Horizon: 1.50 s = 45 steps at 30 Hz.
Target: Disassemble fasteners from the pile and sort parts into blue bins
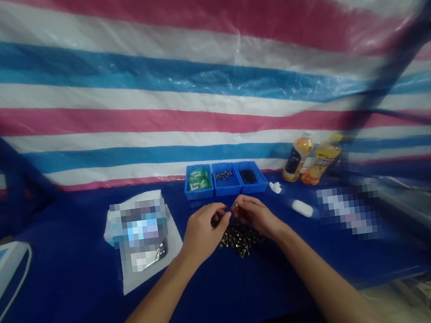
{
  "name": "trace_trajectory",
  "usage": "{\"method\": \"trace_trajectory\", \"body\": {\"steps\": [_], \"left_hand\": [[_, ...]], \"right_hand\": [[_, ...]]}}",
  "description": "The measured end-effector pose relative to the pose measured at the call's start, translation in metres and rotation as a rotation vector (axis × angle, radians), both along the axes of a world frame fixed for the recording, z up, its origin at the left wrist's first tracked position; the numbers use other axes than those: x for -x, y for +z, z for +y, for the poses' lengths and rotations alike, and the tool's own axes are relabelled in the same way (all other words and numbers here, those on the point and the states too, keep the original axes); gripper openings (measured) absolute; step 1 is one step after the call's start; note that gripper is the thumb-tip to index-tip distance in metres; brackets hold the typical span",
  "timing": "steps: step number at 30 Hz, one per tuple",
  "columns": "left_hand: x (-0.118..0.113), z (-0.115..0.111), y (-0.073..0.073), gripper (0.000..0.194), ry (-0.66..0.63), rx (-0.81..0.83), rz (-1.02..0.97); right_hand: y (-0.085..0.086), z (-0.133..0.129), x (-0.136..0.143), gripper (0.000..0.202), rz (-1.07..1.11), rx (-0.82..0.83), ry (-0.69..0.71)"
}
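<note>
My left hand [205, 229] is held over a pile of small brassy metal parts [241, 239], its fingers curled in. Whatever it may hold is too small to make out. Close beside it, my right hand [256, 215] pinches a small shiny metal part [235, 206] between thumb and fingertips. The fingertips of both hands nearly meet above the pile. Behind them stand a blue bin with a green bag [198, 178], a blue bin with a few small metal pieces [224, 174] and a blue bin with dark small pieces [248, 176].
White packaging [173, 250] with a blurred-out patch lies left. A white power strip [1, 271] with a cable sits far left. To the right are a white case [302, 208], crumpled tissue [276, 187] and two drink bottles [297, 159]. Striped sheeting [155, 121] hangs behind the blue table [225, 302].
</note>
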<state>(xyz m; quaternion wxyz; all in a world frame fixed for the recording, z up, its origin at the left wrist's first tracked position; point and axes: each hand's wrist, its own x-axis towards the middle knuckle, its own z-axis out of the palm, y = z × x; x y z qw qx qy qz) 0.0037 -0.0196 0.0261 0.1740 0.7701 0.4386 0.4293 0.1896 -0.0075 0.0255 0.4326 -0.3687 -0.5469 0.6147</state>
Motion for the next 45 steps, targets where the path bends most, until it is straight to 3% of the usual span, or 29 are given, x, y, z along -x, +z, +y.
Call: {"method": "trace_trajectory", "body": {"steps": [5,11,13,16,20,24,28,45], "left_hand": [[0.002,0.0,0.004,0.017,0.011,-0.007,0.019],[0.001,-0.001,0.004,0.016,0.026,-0.003,0.031],[0.001,0.0,0.004,0.017,0.031,0.001,0.037],[0.001,0.0,0.003,0.016,0.04,0.002,0.037],[0.002,0.001,0.003,0.016,0.05,0.012,0.045],[0.004,0.001,0.003,0.015,0.074,0.016,0.06],[0.004,0.001,0.003,0.015,0.094,0.022,0.07],[0.003,0.001,0.003,0.015,0.066,0.011,0.06]], "right_hand": [[0.012,-0.002,-0.007,0.027,0.121,0.055,-0.032],[-0.001,0.009,-0.012,0.03,-0.032,0.141,-0.136],[-0.004,0.011,-0.013,0.029,-0.006,0.098,-0.185],[-0.007,0.014,-0.015,0.044,-0.037,0.061,-0.195],[-0.013,0.019,-0.025,0.047,-0.382,-0.045,-0.23],[-0.014,0.017,-0.035,0.026,-0.715,-0.345,-0.015],[-0.011,0.011,-0.035,0.021,-0.844,-0.475,0.087],[-0.019,0.016,-0.028,0.01,-0.936,-0.582,-0.061]]}}
